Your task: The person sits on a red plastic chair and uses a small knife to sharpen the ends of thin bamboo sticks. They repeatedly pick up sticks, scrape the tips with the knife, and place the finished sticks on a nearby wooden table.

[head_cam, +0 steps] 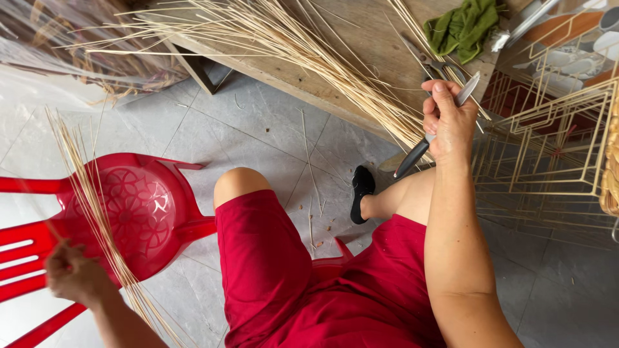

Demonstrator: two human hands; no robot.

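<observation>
My right hand (448, 122) is closed around a knife (412, 156) with a black handle and a silver blade pointing up past my thumb. It hovers at the edge of a low wooden board (361, 45) strewn with long pale straw-like strips (284, 38). My left hand (74, 274) grips a thin bundle of the same pale strips (90, 193), held out over a red plastic chair (138, 212) at the lower left. My legs in red shorts fill the lower middle.
A green cloth (463, 26) and metal scissors (432, 63) lie on the board near my right hand. Cream wire-frame baskets (548, 148) stand at the right. The floor is grey tile with a few stray strips. Clear plastic sheeting (58, 45) lies at the upper left.
</observation>
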